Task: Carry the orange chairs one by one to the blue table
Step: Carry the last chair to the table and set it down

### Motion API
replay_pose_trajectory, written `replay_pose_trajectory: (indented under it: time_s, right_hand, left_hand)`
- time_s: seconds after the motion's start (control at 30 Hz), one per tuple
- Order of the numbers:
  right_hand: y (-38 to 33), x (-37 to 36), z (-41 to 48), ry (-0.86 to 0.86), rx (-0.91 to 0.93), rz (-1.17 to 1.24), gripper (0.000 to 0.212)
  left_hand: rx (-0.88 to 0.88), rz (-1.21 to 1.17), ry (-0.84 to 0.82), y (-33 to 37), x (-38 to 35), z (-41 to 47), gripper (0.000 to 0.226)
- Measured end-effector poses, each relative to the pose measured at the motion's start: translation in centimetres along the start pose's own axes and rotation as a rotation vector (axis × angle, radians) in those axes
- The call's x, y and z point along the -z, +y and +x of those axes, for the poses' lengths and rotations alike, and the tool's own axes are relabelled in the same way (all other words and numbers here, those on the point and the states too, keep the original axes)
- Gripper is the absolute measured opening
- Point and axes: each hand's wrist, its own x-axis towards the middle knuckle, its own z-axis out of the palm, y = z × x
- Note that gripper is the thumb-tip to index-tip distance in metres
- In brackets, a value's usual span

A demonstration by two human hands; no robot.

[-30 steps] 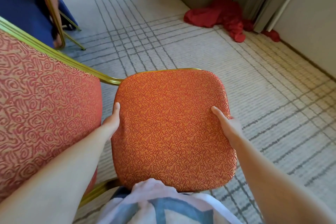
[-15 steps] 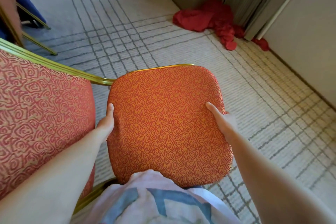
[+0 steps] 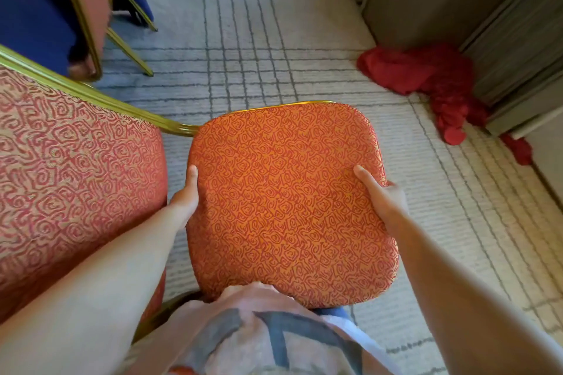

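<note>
- Change: over the last second the view has swung left. The blue desk (image 3: pixel 27 3) now fills the upper left corner, where half a second ago only a sliver showed.
- Change: the red cloth (image 3: pixel 426 76) on the carpet (image 3: pixel 243 39) has slid toward the right side of the view.
- Change: a second chair (image 3: pixel 88 9), gold-framed, now shows against the desk's cloth.
- No change in the grasp: both hands sit at the same places on the seat edges as before.
- Judgement: the person has turned toward the desk and is on the closing stretch of this trip. Set-down is not yet done.
- Task item: the chair (image 3: pixel 289 201) is held in front of the body with its seat facing the camera and its back (image 3: pixel 76 176) to the left. It is near the desk and second chair but apart from both. Its legs are hidden under the seat, so clearance from the floor cannot be confirmed.
- Left hand (image 3: pixel 185 195): grasping the seat's left edge. The left thumb (image 3: pixel 192 173) lies straight on the upholstery, and the fingers are hidden beneath the edge.
- Right hand (image 3: pixel 384 195): grasping the seat's right edge. The right thumb (image 3: pixel 364 175) lies on top, and the fingers wrap under, out of sight.
- Neither hand touches anything else.
</note>
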Motion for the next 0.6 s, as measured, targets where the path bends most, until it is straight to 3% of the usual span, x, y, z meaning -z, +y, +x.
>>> replay_pose_trajectory:
  time_s: [0.37, 0.6]
  right_hand:
    - [-20.4, -1.3, 18.3, -0.175, 0.316, -0.076, 0.061]
    - [-30.0, -10.9, 24.4, -0.421, 0.447, -0.176, 0.058]
  left_hand:
    - [-0.015, -0.288, 0.271, 13.8, -5.4, 5.0, 0.105]
    - [0.060, -0.499, 0.468, 16.4, -2.7, 8.8, 0.103]
